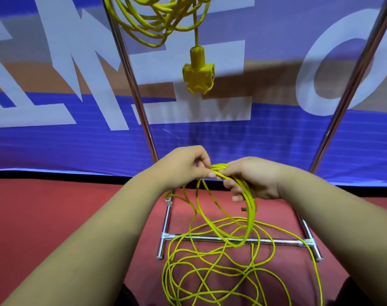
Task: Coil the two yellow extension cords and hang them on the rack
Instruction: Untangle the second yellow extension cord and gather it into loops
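"Loose yellow cord (252, 208): where is it?"

"At the centre, between both hands. The right hand (254, 180) has its fingers curled round a bundle of several loops that hangs down towards 6 o'clock. The rest sprawls in slack tangles on the red floor (55, 206) at 6 o'clock, with strands crossing the base bar (210, 238)."

"And the left hand (183, 164)?"

"Just beside the right, at its 9 o'clock. Thumb and fingertips pinch the cord at the top of the bundle."

"What does the rack (133, 85) hold?"

"The hung yellow cord (144, 34), coiled, at 12 o'clock between the two chrome uprights. Its socket block (198, 78) dangles below the coil on a straight length. A blue banner (276, 140) stands behind."
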Action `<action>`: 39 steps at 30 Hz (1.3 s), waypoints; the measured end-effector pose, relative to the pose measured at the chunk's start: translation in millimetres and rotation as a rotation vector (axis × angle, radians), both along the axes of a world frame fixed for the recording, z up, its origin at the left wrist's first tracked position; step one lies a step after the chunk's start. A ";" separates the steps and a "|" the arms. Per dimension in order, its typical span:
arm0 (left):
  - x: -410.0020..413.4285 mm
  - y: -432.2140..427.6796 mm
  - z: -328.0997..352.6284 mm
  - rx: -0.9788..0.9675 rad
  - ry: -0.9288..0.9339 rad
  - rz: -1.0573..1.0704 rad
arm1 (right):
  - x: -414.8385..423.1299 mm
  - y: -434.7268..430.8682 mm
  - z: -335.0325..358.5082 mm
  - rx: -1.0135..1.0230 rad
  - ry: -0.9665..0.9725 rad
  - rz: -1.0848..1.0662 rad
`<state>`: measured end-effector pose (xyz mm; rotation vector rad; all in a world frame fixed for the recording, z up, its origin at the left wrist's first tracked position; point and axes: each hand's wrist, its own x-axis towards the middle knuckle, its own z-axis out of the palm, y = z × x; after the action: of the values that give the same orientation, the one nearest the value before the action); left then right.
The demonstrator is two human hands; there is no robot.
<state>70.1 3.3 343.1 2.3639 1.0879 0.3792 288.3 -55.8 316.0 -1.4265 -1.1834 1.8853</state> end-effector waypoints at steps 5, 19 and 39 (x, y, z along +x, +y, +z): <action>-39.7 20.6 -19.8 -0.461 0.343 -0.018 | 0.7 -0.6 13.5 -0.002 0.044 -0.064; -24.4 21.6 -3.1 0.058 0.257 -0.065 | 19.6 -7.2 13.0 0.054 -0.121 -0.005; -40.9 34.6 -34.4 -0.266 0.194 0.105 | 27.7 -2.8 35.4 0.160 0.202 -0.369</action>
<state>29.2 37.9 308.7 2.1455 1.2696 0.0366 316.0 -58.6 351.5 -1.2370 -0.8828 1.5976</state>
